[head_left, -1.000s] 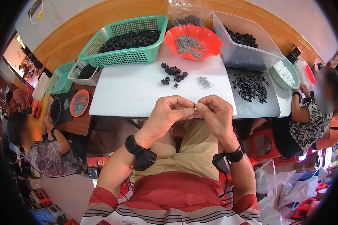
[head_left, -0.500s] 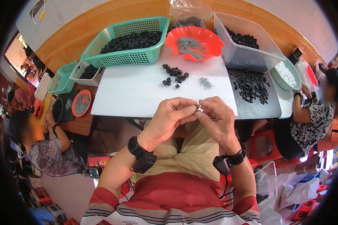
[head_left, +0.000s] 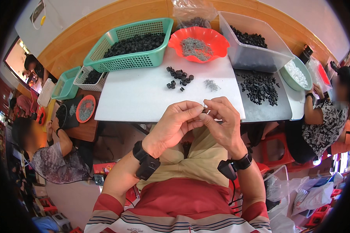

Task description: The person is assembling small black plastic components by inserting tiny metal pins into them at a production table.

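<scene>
My left hand (head_left: 181,118) is closed in a pinch just off the front edge of the white board. Between its thumb and forefinger is a small dark round piece (head_left: 205,110), mostly covered by fingers. My right hand (head_left: 224,122) meets it from the other side, thumb and fingertips closed on the same piece. Beyond the hands, on the white board (head_left: 132,99), lie a loose group of black round plastic parts (head_left: 178,73) and a little heap of thin grey metal pins (head_left: 212,85).
Along the back stand a green basket (head_left: 134,62) of black parts, a red scalloped bowl (head_left: 175,42) of grey pins and a clear bin (head_left: 252,58). Black pieces (head_left: 258,88) cover a dark mat at right. Co-workers sit left (head_left: 58,159) and right (head_left: 322,120).
My right fingers have risen slightly and shifted over the left fingertips, and the dark piece shows more now. The co-worker at left has lifted a hand.
</scene>
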Demonstrator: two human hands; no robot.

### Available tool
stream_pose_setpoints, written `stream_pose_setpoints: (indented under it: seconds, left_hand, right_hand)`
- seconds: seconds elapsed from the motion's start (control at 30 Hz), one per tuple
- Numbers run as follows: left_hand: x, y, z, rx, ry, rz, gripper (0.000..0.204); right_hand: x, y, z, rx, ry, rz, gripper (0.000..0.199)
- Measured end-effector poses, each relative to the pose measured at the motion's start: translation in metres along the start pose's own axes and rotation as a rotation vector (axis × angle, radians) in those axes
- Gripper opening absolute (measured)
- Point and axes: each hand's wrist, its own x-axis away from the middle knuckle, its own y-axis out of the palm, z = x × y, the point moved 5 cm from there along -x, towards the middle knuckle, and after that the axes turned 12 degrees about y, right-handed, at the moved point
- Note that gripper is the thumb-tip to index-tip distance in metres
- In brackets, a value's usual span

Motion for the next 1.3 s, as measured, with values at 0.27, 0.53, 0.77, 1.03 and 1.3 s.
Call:
stream_pose_setpoints:
  seconds: [0.27, 0.53, 0.77, 1.03, 1.3]
  left_hand:
    - [-0.002, 0.001, -0.003, 0.069, -0.028, 0.072, 0.022]
    - [-0.002, 0.000, -0.007, 0.096, -0.023, 0.069, 0.023]
    - [-0.003, 0.002, -0.008, 0.061, -0.001, 0.085, 0.020]
    - [-0.002, 0.001, -0.010, 0.059, 0.013, 0.098, 0.015]
    - [-0.002, 0.001, -0.013, 0.056, 0.025, 0.128, 0.018]
  right_hand:
    - [-0.002, 0.002, -0.001, -0.018, 0.012, -0.028, 0.036]
    - [0.000, 0.000, 0.002, -0.044, 0.023, 0.025, 0.032]
    - [0.003, -0.003, -0.001, 0.054, -0.120, 0.128, 0.030]
    - [0.007, 0.000, 0.002, 0.052, -0.167, 0.193, 0.030]
    - [0.011, 0.002, -0.002, 0.224, -0.298, 0.270, 0.027]
